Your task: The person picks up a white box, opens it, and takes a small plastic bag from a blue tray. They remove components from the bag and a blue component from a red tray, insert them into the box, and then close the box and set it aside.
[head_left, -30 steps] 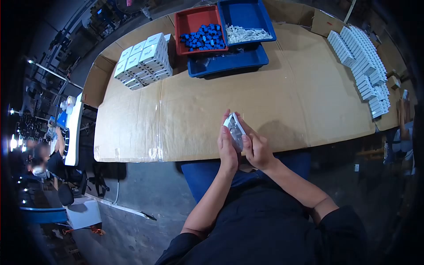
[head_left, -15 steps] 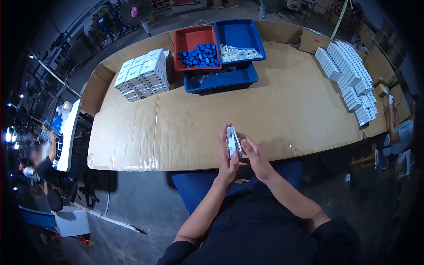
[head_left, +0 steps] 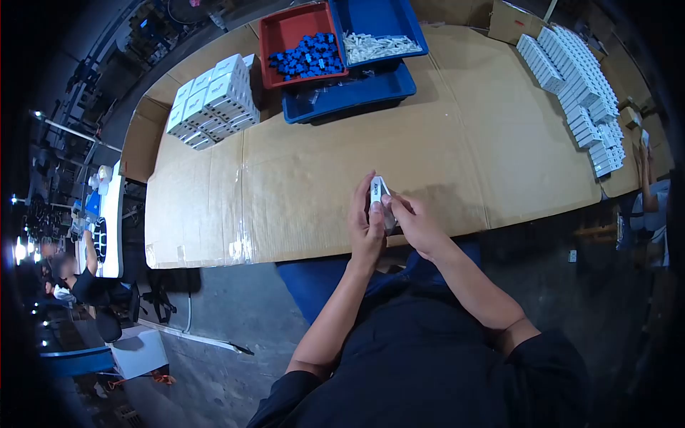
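Note:
A small white box (head_left: 377, 189) with dark lettering is held upright just above the near part of the cardboard-covered table. My left hand (head_left: 366, 227) is wrapped around its left side, with the thumb across its front. On the other side, my right hand (head_left: 416, 222) grips the box's right edge, thumb and fingertips pressed to it. The lower part of the box and whatever may be inside are hidden by my fingers.
A red tray (head_left: 295, 25) holds blue parts (head_left: 308, 57). Beside it a blue tray (head_left: 374, 20) holds white parts (head_left: 374, 47), above another blue tray (head_left: 346, 98). White boxes are stacked left (head_left: 214, 100) and in rows right (head_left: 571, 75). People (head_left: 78, 274) sit beyond.
My right thumb and fingers have come in onto the box's right edge, and my left thumb has moved higher on its front. The view has tilted down, so the trays sit higher.

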A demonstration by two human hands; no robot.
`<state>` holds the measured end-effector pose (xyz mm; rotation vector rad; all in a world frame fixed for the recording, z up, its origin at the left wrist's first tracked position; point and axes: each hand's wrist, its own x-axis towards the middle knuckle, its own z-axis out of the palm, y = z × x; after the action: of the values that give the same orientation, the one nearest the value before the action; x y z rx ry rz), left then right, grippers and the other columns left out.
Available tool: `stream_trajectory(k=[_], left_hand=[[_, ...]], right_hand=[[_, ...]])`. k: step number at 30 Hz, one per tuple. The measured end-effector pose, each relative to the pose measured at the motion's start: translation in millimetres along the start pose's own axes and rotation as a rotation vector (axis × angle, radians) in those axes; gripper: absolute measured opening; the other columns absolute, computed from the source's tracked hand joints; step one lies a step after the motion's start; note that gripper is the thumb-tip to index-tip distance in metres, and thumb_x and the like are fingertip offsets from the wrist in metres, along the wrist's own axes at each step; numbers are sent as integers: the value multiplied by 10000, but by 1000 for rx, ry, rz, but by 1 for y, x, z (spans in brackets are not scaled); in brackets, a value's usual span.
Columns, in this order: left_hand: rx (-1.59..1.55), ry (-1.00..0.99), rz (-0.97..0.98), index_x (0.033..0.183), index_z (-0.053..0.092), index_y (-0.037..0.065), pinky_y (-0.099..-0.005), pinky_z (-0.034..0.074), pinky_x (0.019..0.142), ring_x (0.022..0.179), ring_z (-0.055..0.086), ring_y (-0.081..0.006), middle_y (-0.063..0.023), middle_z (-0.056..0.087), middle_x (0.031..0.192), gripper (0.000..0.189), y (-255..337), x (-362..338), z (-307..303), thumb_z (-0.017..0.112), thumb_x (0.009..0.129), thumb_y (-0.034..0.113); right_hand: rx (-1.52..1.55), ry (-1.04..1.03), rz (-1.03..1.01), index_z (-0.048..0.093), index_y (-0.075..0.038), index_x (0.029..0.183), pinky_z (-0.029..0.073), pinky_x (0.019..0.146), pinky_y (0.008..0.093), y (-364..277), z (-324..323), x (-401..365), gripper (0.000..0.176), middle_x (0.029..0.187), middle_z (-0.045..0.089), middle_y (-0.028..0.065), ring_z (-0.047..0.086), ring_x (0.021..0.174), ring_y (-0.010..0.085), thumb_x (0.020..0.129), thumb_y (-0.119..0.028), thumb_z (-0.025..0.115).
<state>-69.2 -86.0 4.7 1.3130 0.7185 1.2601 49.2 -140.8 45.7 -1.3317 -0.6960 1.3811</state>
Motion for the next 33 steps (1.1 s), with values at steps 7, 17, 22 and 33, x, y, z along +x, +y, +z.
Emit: stream_trajectory(k=[7, 17, 22, 33], left_hand=[[-381, 182, -219, 1500, 441, 74, -363, 455, 1106, 1316, 547, -241, -130, 553, 1418, 622, 0, 47, -31, 325, 1121, 553], [1055, 65, 113, 1474, 525, 91, -584, 137, 1268, 1472, 412, -386, -191, 492, 1511, 410, -4, 34, -43, 533, 1080, 206], [1096, -324, 97, 1486, 581, 168, -660, 131, 1253, 1546, 283, -402, -163, 420, 1560, 480, 1, 20, -33, 616, 1036, 333], [1206, -371, 99, 1371, 635, 167, -706, 168, 1221, 1530, 291, -456, -184, 465, 1480, 447, 9, 30, -59, 676, 986, 392]], right_hand=[[124, 317, 92, 624, 39, 1277, 590, 678, 366, -3, -54, 42, 459, 1040, 731, 115, 736, 849, 215, 1101, -367, 501], [-919, 631, -572, 669, -27, 1257, 523, 919, 469, 6, -50, 62, 292, 1167, 671, 168, 644, 1060, 369, 1006, -177, 663], [-1115, 366, -668, 694, -67, 1290, 465, 1067, 476, 16, -63, 57, 358, 1346, 614, 135, 571, 1268, 340, 946, -166, 714], [-1253, 182, -541, 735, -82, 1244, 268, 1244, 601, 4, -69, 46, 314, 1449, 594, 76, 504, 1404, 278, 975, -237, 688]])
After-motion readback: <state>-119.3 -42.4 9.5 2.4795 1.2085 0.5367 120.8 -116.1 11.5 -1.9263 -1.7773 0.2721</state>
